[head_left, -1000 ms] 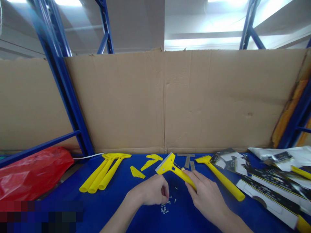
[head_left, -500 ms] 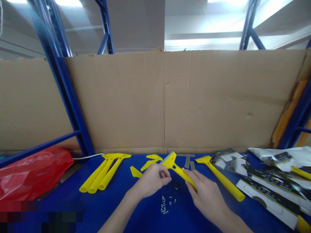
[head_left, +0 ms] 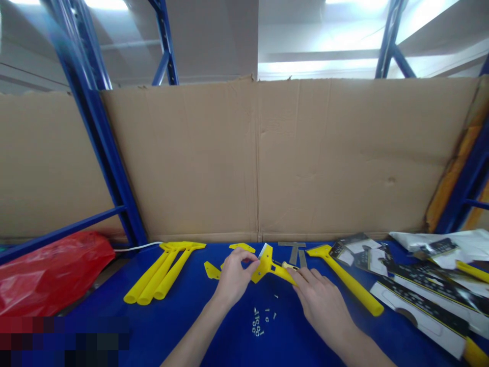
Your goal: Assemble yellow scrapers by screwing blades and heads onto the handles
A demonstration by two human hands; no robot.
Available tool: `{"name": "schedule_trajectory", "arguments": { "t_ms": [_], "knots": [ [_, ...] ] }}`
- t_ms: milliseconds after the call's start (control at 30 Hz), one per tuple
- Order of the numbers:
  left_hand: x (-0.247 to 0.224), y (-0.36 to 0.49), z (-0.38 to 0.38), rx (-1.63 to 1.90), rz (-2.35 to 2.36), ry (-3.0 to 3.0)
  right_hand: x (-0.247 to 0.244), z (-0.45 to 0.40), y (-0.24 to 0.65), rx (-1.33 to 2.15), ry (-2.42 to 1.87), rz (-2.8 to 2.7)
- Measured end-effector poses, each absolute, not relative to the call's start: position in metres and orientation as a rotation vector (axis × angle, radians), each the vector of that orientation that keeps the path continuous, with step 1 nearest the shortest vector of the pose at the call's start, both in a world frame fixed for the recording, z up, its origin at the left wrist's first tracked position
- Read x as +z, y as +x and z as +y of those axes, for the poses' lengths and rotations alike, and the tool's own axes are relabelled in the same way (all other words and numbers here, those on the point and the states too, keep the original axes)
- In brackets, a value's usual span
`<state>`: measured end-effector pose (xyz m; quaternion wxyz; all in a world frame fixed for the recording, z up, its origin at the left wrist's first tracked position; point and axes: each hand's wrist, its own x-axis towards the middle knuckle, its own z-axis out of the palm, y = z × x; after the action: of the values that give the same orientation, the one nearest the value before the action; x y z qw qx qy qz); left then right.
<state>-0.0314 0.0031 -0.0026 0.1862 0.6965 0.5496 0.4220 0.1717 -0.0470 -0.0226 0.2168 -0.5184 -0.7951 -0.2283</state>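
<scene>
Firmly — scraper (head_left: 263, 265) in right grip (head_left: 321, 296)

Both hands (head_left: 280, 290) raised, fingers curled

Cool white light comes from overhead, where the ceiling lamps (head_left: 106, 4) at the upper left burn out to plain white and a bright patch glows at the upper right. Pale streaks of glare slant across the blue post (head_left: 87, 102), and the red plastic (head_left: 64, 270) shows soft highlights. The cardboard (head_left: 260, 158) is evenly lit and slightly dull. Fine detail is soft, the small screws and nuts (head_left: 257, 326) smeared. Coarse square blocks cover the bottom left corner.
</scene>
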Motion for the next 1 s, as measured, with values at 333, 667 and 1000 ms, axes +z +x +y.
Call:
{"name": "schedule_trajectory", "arguments": {
  "t_ms": [333,667,1000],
  "knots": [
    [0.0007,-0.0292,0.0023,1.234,1.468,1.837,-0.0239,-0.0441,0.1751,-0.593,-1.301,-2.208],
    [-0.0035,-0.0308,0.0089,1.276,1.395,1.71,-0.0207,-0.0484,0.1727,-0.603,-1.276,-2.232],
    [-0.0022,-0.0333,0.0075,1.247,1.251,1.205,-0.0211,-0.0499,0.1719,-0.54,-1.282,-2.258]
  ]
}}
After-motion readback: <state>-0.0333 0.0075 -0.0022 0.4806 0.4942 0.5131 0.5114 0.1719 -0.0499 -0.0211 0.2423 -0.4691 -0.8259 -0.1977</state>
